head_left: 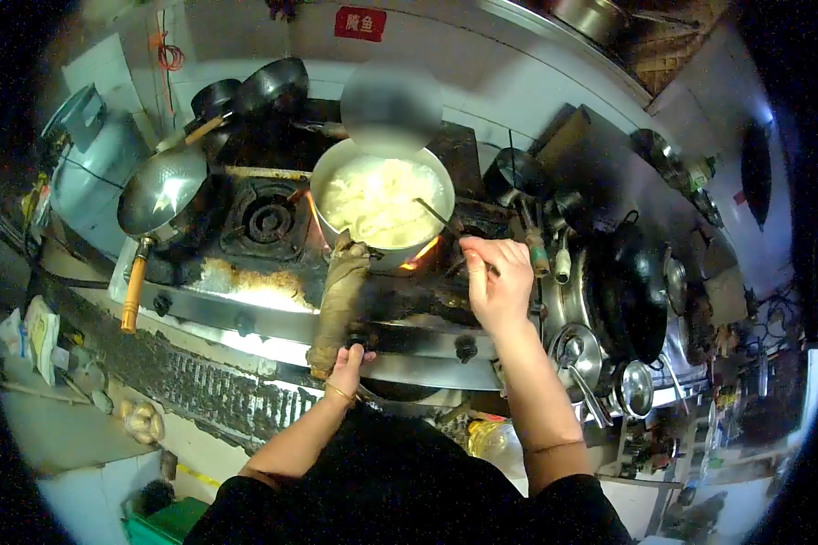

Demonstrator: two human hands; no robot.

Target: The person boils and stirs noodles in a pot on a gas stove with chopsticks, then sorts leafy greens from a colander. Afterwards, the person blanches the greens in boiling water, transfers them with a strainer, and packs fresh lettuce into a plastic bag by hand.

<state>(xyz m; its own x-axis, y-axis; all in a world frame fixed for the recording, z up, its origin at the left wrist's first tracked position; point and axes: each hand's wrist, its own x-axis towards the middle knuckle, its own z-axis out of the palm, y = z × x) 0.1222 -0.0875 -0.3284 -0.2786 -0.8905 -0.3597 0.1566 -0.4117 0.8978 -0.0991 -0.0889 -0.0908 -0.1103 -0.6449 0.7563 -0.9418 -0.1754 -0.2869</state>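
A large pot (322, 173) with pale food in cloudy, steaming liquid sits over a lit burner. My right hand (500, 277) is closed round the thin dark handle of a utensil (438, 215), whose far end dips into the pot at its right side. A long handle wrapped in brown cloth (341, 295) reaches from the pot toward me. Just right of its lower end, my left hand (348, 368) has its fingers together at a dark knob (360, 340) on the stove's front edge. Part of that knob is hidden.
Flames show under the pot. On the left, a pan (163, 191) with a wooden handle lies beside an empty burner (269, 220). Dark pans (272, 86) stand behind. Ladles, a strainer (575, 352) and a black wok (631, 291) are at the right.
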